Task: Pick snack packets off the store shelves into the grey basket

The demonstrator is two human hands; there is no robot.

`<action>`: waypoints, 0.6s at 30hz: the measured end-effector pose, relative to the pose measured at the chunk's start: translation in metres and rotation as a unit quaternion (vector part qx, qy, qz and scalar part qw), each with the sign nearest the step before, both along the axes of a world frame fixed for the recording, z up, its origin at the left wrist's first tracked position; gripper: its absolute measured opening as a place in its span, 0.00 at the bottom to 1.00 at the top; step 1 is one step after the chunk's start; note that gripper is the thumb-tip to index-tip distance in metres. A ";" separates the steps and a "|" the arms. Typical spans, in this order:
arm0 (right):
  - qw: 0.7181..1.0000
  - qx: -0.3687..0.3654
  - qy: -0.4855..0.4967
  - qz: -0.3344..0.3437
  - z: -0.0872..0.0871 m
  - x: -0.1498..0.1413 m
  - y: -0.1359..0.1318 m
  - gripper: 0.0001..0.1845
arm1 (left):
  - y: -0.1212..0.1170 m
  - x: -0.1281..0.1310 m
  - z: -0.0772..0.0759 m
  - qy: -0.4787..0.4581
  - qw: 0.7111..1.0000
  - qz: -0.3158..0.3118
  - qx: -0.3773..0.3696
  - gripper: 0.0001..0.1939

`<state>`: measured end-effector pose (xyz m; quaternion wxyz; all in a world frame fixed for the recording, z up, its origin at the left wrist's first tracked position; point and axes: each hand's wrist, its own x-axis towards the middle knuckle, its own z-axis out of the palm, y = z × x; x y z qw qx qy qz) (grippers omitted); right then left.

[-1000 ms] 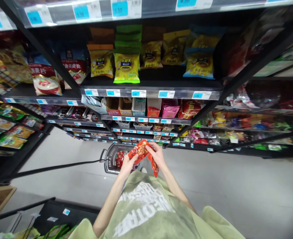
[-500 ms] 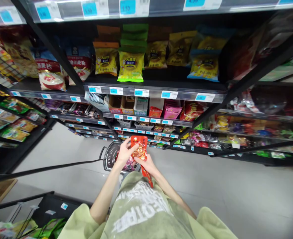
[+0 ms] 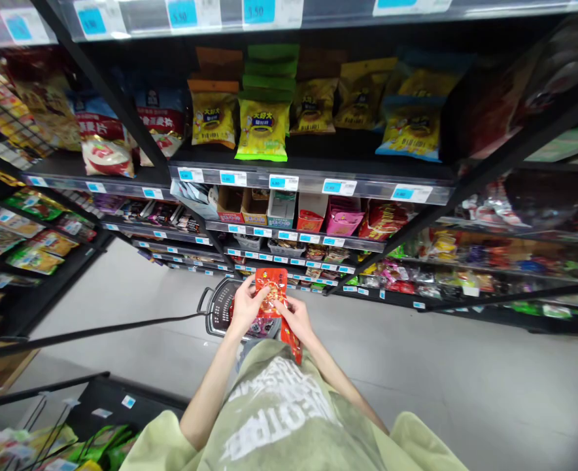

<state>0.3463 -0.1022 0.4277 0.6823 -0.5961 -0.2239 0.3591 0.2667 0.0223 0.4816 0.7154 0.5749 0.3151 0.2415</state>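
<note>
Left hand [image 3: 244,306] and right hand [image 3: 297,319] hold a red packet [image 3: 275,278] out past the shirt [image 3: 289,392], thumbs [image 3: 261,297] on its face — likely to hold it flat. Second packet [image 3: 291,340] hangs below the right hand.

A flat red packet [image 3: 272,278] with a multicoloured printed front and small markings near its top edge is held nearly upright, its face turned to the camera, its left edge gripped by the left hand [image 3: 244,305] and its lower right corner by the right hand [image 3: 295,319], with both thumbs laid across the print. A second, narrower-looking red packet [image 3: 290,341] is seen slanting downward below the right hand; whether the two are joined cannot be told.
</note>
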 end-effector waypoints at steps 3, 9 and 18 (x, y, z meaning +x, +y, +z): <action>1.000 -0.005 -0.012 0.001 0.005 0.000 -0.001 0.18 | -0.001 0.001 0.001 -0.008 1.000 0.006 0.007 0.27; 1.000 -0.014 -0.025 -0.009 0.016 -0.002 -0.003 0.18 | -0.004 0.006 -0.001 0.004 0.999 0.022 0.033 0.27; 0.999 -0.010 -0.030 -0.022 0.006 -0.001 -0.003 0.17 | -0.004 0.009 -0.009 0.022 0.997 0.020 0.068 0.27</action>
